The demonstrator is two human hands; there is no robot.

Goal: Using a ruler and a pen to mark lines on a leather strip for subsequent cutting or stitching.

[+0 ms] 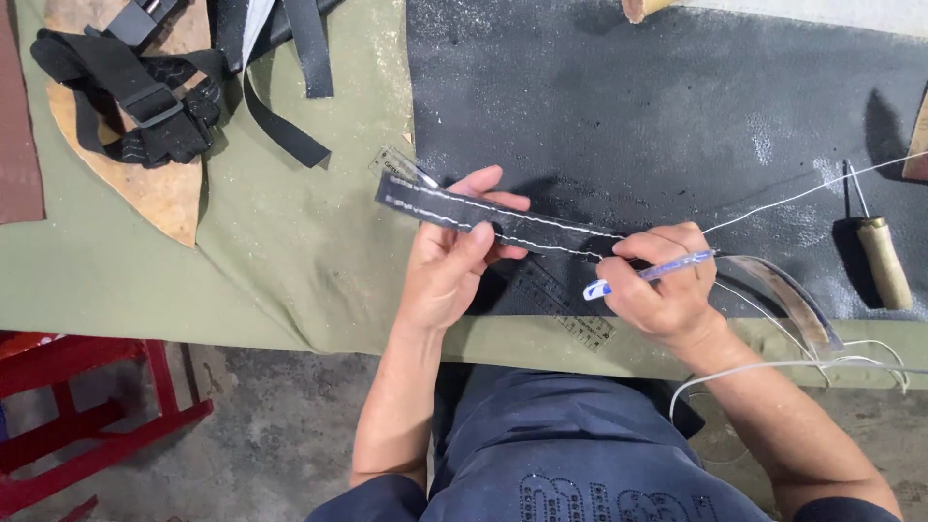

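Your left hand (447, 261) has its fingers curled around a dark leather strap (483, 220), thumb on top and fingertips showing past its far edge — a firm pinch near the strap's middle. The strap runs level between your two hands, lifted just above the table, with two rows of white stitching along its length. Your right hand (662, 280) is closed on the strap's other end with thumb and forefinger, and the same hand clasps a blue-and-clear pen (650, 275) that lies across the fingers, its blue cap pointing toward your left hand.

A white thread (812, 191) leaves the strap at your right fingers and stretches away to the right edge; more of it loops beside your right wrist.

Under the strap lies a clear ruler (561, 307), partly hidden by your hands, resting on a black leather sheet (657, 106) that covers the right part of the olive cloth (290, 242). Just right of your right hand sits a curved clear template (788, 300), and farther right an awl with a wooden handle (882, 259). At the far left corner, well apart, a bundle of black webbing straps with buckles (145, 92) lies on a tan leather piece (159, 198). A red stool (87, 416) stands on the floor at lower left.
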